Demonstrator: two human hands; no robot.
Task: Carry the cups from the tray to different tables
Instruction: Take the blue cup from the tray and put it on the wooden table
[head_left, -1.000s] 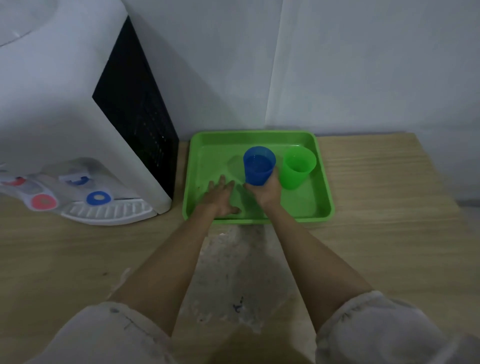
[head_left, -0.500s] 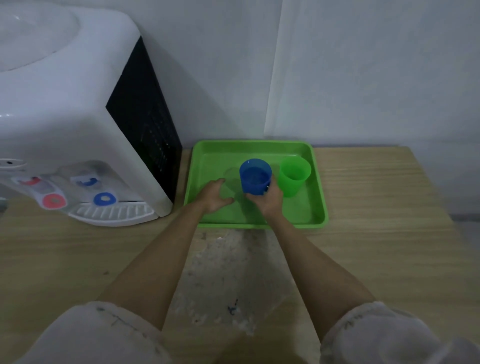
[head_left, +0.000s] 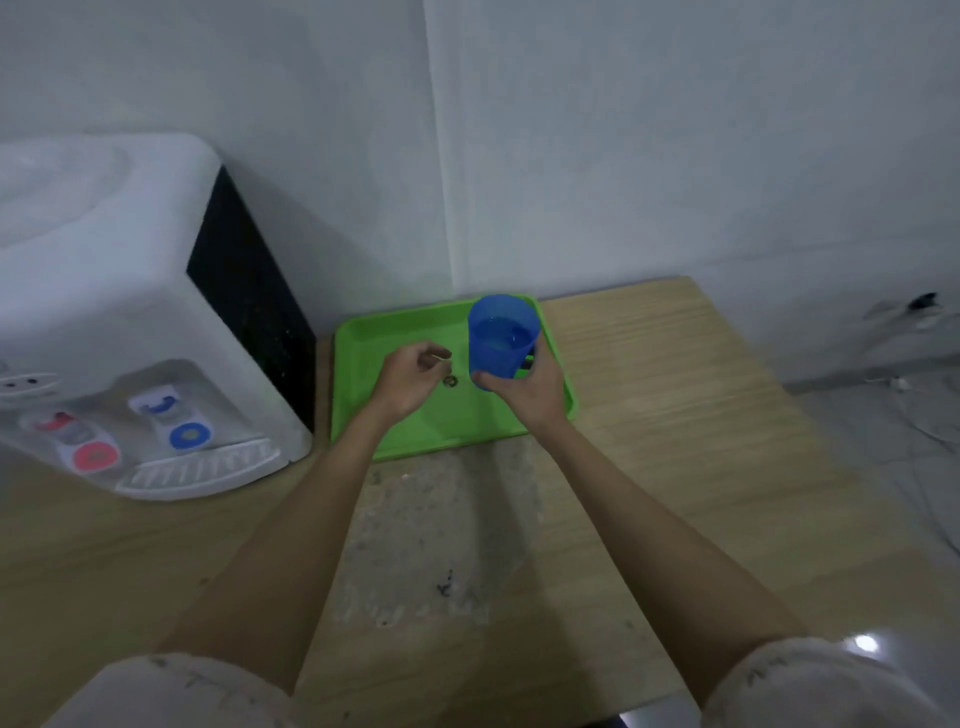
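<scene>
My right hand (head_left: 527, 387) grips a translucent blue cup (head_left: 501, 335) with some water in it, held upright a little above the right half of the green tray (head_left: 363, 353). The blue cup and my right hand hide the green cup from view. My left hand (head_left: 410, 374) hovers over the middle of the tray with its fingers curled in and nothing in it. The tray lies on a wooden table (head_left: 649, 415) against the wall.
A white water dispenser (head_left: 104, 312) with red and blue taps stands on the table just left of the tray. The table's right edge (head_left: 769, 374) drops to a tiled floor with cables (head_left: 914, 410). A worn grey patch (head_left: 431, 530) marks the tabletop in front of the tray.
My right hand has lifted the blue cup off the tray. My left hand rose from lying flat on the tray and curled its fingers. My head moved back and up.
</scene>
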